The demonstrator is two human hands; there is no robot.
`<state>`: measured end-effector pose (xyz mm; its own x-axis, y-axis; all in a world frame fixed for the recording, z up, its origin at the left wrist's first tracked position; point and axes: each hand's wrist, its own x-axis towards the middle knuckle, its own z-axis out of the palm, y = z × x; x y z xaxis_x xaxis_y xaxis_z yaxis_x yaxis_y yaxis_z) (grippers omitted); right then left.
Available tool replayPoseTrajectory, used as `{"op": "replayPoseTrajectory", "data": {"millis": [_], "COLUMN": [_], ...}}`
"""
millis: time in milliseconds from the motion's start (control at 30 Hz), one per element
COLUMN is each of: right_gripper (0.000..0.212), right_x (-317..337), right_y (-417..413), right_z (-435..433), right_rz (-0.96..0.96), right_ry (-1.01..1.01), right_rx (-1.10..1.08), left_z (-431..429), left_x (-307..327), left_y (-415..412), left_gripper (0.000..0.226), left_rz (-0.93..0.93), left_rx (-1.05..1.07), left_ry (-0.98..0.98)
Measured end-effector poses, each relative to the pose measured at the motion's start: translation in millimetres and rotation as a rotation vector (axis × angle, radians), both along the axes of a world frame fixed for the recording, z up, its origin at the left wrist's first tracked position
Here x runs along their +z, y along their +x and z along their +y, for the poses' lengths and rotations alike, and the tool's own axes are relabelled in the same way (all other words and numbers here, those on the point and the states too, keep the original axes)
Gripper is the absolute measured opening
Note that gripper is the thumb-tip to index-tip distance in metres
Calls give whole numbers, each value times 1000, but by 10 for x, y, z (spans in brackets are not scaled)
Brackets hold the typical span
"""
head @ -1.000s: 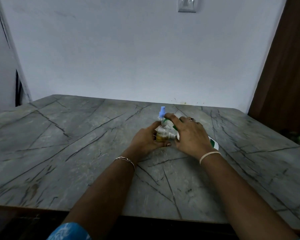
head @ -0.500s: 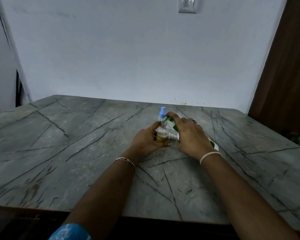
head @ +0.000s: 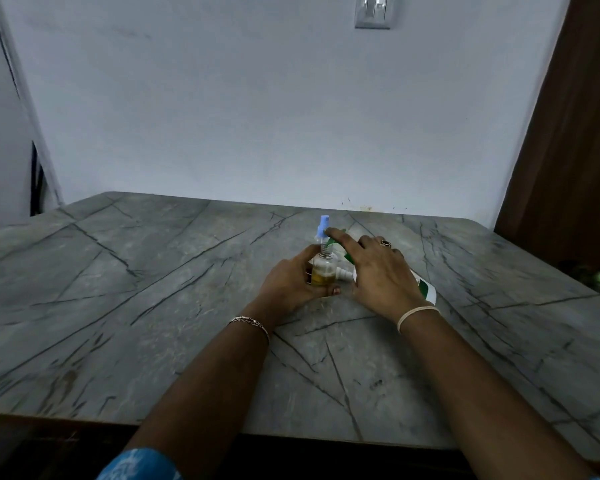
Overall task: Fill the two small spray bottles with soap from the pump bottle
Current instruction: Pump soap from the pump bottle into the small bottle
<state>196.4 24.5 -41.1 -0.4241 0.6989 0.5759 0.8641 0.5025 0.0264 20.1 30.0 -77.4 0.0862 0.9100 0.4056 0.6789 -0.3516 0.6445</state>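
The small spray bottle [head: 323,271], light, clear and likely slick with soap, is stood toward the far edge of the bench [head: 153,306], right of middle. It is clasped low round its body by the left hand [head: 288,282], where it is best steadied. The pump bottle [head: 426,289], judged heavier, is held tilted beside it by the right hand [head: 378,268], forefinger stretched along the pump.

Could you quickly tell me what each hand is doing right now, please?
Left hand: grips the small spray bottle.
Right hand: holds the pump bottle, forefinger on its head.
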Motion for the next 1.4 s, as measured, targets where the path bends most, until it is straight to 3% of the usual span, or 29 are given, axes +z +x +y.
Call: {"op": "replayPoseTrajectory", "data": {"millis": [333,600,1400], "right_gripper": [80,85,83], "right_x": [-6,-29,-2], "right_y": [-82,-9,3], "right_z": [1,0,-50], "right_rz": [30,10,-12], "right_ry": [22,9,-3], "right_rx": [-22,-17,-12], "left_z": [-45,-71,-71], "left_x": [30,35,34], "left_y": [11,11,25], "left_gripper": [87,89,71], "left_rz": [-4,14,-6], "left_rx": [4,3,7], "left_ry": [-5,19,51]}}
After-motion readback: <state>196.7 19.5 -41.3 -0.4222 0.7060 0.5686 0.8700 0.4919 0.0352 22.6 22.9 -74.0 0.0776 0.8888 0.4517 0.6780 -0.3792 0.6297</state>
